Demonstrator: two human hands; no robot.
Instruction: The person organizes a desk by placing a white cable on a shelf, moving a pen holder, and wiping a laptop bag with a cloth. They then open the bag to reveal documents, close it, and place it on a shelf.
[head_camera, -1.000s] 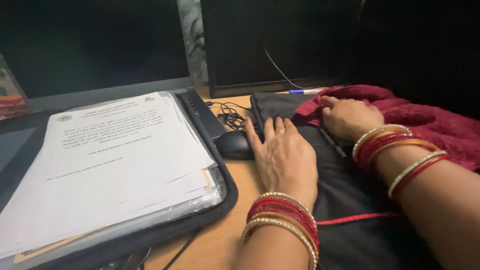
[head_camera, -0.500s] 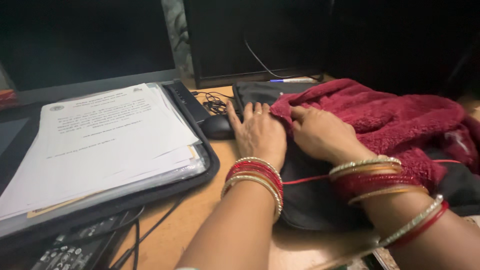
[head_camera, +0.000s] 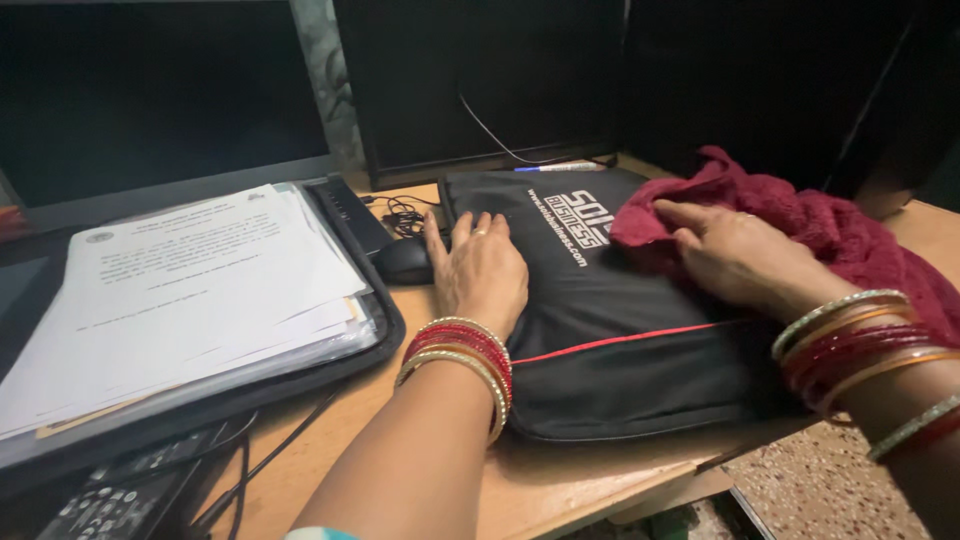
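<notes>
A flat black bag (head_camera: 610, 330) with a thin red stripe and white print lies on the wooden desk (head_camera: 560, 480). My left hand (head_camera: 480, 270) rests flat on the bag's left edge, fingers spread, right beside a black computer mouse (head_camera: 402, 260). My right hand (head_camera: 735, 255) presses a dark red fleecy cloth (head_camera: 850, 235) onto the bag's upper right part, fingers curled into the fabric. Both wrists wear red and gold bangles.
An open black folder (head_camera: 385, 335) with a stack of printed papers (head_camera: 190, 295) lies to the left. A tangled black cable (head_camera: 402, 215), a blue-capped pen (head_camera: 560, 167), a dark monitor (head_camera: 480, 80) behind, and a black keypad device (head_camera: 110, 500) at bottom left.
The red cloth has slid to the right across the bag with my right hand, uncovering the bag's white print. My left hand stays at the bag's left edge. The view has shifted right.
</notes>
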